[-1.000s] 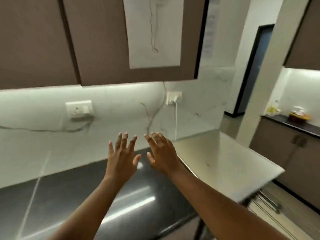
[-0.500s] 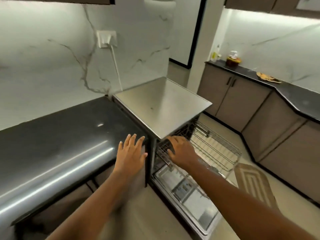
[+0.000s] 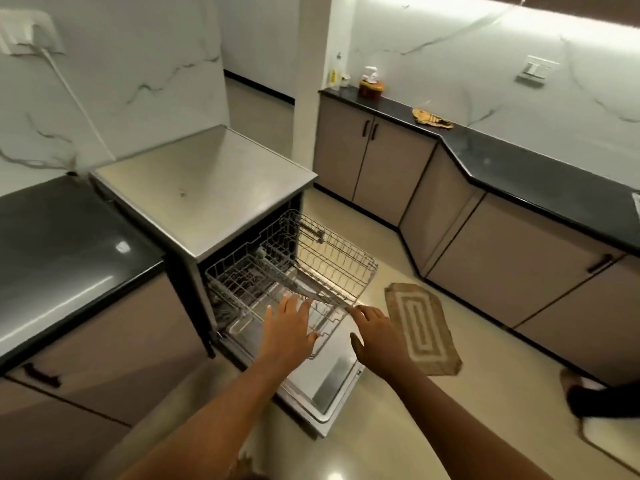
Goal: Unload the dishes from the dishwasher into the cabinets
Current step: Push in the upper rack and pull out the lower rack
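Both the left hand [image 3: 288, 332] and right hand [image 3: 375, 336] are held open, fingers spread, gripping nothing, above the near edge of the pulled-out wire rack [image 3: 298, 268].

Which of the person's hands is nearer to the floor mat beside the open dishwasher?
Right. The right hand hangs just beside the floor mat's near edge. The left hand is farther off, over the pulled-out rack.

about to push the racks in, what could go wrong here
Both hands, left hand and right hand, reach with fingers spread at the pulled-out upper rack; fingers might catch in its wires. The open dishwasher door lies low across the floor, and the rug beside it could trip a step.
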`<act>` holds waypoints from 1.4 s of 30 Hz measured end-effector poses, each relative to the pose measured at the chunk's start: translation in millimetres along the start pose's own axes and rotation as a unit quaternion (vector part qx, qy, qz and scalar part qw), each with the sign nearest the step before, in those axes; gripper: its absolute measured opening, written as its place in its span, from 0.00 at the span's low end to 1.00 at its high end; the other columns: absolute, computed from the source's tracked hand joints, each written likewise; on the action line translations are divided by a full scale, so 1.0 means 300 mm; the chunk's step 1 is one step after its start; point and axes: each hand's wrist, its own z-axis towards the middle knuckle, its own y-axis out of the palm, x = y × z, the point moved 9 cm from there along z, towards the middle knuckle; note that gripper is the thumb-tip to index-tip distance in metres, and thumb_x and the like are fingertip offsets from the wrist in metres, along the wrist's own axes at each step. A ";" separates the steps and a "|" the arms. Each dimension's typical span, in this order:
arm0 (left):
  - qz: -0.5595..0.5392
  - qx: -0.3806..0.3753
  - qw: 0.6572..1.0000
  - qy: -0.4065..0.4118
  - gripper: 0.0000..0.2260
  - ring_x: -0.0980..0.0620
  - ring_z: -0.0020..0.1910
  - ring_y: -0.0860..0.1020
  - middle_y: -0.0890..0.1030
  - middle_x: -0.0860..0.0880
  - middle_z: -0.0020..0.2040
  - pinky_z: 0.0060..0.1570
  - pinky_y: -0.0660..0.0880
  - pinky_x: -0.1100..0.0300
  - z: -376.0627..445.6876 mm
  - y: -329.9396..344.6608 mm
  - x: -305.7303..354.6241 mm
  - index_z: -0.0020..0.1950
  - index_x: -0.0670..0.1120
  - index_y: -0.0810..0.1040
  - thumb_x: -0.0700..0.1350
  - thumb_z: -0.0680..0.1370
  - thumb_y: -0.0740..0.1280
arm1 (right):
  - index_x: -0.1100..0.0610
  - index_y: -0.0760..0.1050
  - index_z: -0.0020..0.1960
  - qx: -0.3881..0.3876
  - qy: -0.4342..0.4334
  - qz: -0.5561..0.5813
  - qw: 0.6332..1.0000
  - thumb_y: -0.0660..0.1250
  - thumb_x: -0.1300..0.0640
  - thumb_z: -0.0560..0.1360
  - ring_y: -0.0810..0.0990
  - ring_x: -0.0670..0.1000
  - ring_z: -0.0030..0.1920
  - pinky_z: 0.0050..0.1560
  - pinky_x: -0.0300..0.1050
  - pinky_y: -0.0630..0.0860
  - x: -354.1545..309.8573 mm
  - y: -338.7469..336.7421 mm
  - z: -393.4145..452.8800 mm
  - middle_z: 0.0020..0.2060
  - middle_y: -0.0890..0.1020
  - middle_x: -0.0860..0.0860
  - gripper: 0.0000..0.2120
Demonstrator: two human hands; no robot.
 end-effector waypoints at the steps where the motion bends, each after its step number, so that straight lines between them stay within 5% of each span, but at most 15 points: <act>1: 0.001 -0.005 1.000 -0.001 0.33 0.42 0.79 0.51 0.54 0.43 0.80 0.75 0.51 0.38 0.017 0.018 0.026 0.79 0.49 0.50 0.62 0.80 0.57 | 0.53 0.65 0.75 -0.005 0.001 -0.001 1.000 0.67 0.54 0.76 0.71 0.56 0.70 0.65 0.52 0.74 0.027 0.003 0.003 0.70 0.73 0.53 0.29; 21: -0.072 -0.123 0.987 -0.072 0.34 0.45 0.79 0.52 0.54 0.44 0.80 0.73 0.46 0.35 0.614 0.417 0.233 0.79 0.51 0.51 0.61 0.79 0.61 | 0.52 0.51 0.81 -0.174 -0.002 -0.045 0.984 0.64 0.52 0.79 0.56 0.58 0.79 0.76 0.56 0.56 0.617 0.305 0.374 0.79 0.58 0.57 0.35; 29: -0.118 -0.129 0.956 -0.235 0.33 0.43 0.77 0.57 0.57 0.44 0.78 0.73 0.56 0.40 0.709 0.619 0.238 0.78 0.52 0.55 0.60 0.77 0.64 | 0.53 0.46 0.82 -0.265 -0.132 -0.065 0.953 0.61 0.54 0.81 0.50 0.59 0.80 0.78 0.58 0.53 0.809 0.475 0.565 0.80 0.52 0.58 0.35; 38: -0.138 -0.171 0.881 -0.420 0.42 0.39 0.79 0.44 0.41 0.41 0.80 0.73 0.51 0.35 0.623 1.001 0.280 0.80 0.47 0.46 0.61 0.76 0.65 | 0.53 0.38 0.81 -0.333 -0.257 -0.080 0.903 0.58 0.59 0.80 0.38 0.59 0.80 0.77 0.60 0.40 0.962 0.785 0.728 0.80 0.40 0.57 0.38; 42: -0.103 -0.188 0.880 -0.423 0.51 0.36 0.75 0.63 0.55 0.39 0.79 0.62 0.66 0.29 0.590 1.168 0.281 0.77 0.42 0.62 0.64 0.62 0.76 | 0.53 0.35 0.80 -0.314 -0.316 -0.108 0.889 0.62 0.61 0.77 0.31 0.58 0.77 0.76 0.64 0.38 0.969 0.957 0.771 0.78 0.34 0.57 0.44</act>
